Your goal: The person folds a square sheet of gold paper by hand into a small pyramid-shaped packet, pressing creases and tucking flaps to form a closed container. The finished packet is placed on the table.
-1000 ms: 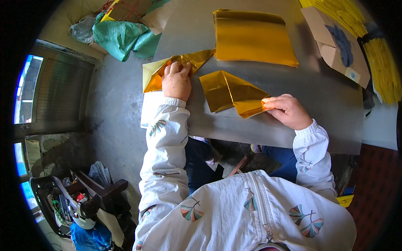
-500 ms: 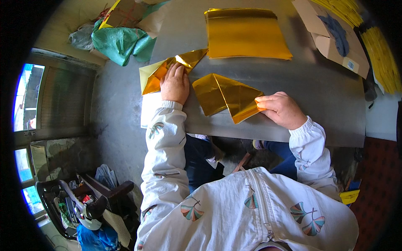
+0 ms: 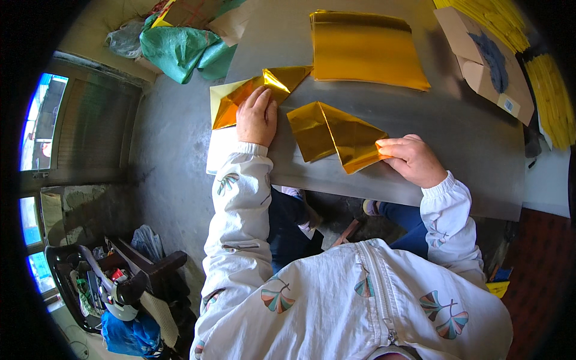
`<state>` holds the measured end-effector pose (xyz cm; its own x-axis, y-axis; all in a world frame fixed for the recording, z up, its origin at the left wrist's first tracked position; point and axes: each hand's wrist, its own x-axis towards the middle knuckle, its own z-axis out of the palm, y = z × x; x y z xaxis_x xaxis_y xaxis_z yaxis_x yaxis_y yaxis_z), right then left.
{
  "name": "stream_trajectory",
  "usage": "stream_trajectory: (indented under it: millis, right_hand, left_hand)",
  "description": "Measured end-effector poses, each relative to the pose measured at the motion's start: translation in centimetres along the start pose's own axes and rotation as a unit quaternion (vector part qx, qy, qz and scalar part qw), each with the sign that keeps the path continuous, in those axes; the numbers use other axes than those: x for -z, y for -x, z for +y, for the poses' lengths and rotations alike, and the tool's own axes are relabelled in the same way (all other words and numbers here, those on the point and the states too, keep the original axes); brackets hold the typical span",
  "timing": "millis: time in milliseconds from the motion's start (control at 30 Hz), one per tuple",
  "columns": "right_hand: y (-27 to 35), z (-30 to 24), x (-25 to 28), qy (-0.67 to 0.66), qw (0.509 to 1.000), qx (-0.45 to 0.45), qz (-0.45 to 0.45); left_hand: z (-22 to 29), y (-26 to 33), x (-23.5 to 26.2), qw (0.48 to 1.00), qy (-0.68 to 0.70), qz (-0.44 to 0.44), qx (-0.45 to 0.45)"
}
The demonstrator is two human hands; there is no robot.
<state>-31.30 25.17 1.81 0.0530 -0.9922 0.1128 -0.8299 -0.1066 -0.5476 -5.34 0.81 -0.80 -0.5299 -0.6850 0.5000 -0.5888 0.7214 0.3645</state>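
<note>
My left hand (image 3: 257,117) lies over a folded sheet of gold foil paper (image 3: 288,79) at the left edge of the table, its fingers stretched out and resting on it. A pale yellow underside shows at this sheet's left corner. To the right, a second folded gold foil paper (image 3: 336,135) lies creased, with a raised fold running down its middle. My right hand (image 3: 414,161) pinches the right corner of that one between thumb and fingers. Behind both sits a stack of flat gold foil paper (image 3: 367,51).
The grey table (image 3: 480,156) spans the space before me. At the far right stand an open cardboard box (image 3: 480,66) with a dark blue cloth and bundles of yellow paper (image 3: 549,99). A green bag (image 3: 177,51) is at the far left; a cluttered black chair (image 3: 72,288) stands lower left.
The whole view has shifted a little, so the table's contents appear farther right. Both hands keep their places on the two folded papers.
</note>
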Motion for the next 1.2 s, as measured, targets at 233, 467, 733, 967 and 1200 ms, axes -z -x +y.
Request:
stream_trajectory:
  millis: [233, 467, 733, 967, 1200]
  right_hand:
    - [0.0, -0.2, 0.1, -0.005, 1.0, 0.002, 0.01]
    - [-0.2, -0.3, 0.3, 0.001, 1.0, -0.015, -0.003]
    - [-0.2, -0.4, 0.5, 0.001, 1.0, -0.009, -0.014]
    - [0.4, -1.8, 1.5, 0.037, 0.996, -0.018, -0.082]
    - [-0.8, -5.4, 3.9, 0.018, 0.999, 0.001, -0.051]
  left_hand:
    - [-0.7, 1.2, 3.5, 0.985, 0.006, 0.172, 0.008]
    - [-3.1, 0.6, 4.4, 0.945, -0.14, 0.145, 0.258]
    - [-5.7, 0.6, 3.5, 0.954, -0.111, 0.074, 0.268]
    - [-8.7, 0.6, 2.8, 0.951, 0.099, 0.148, 0.252]
    - [-6.9, 1.9, 5.3, 0.958, 0.04, 0.183, 0.215]
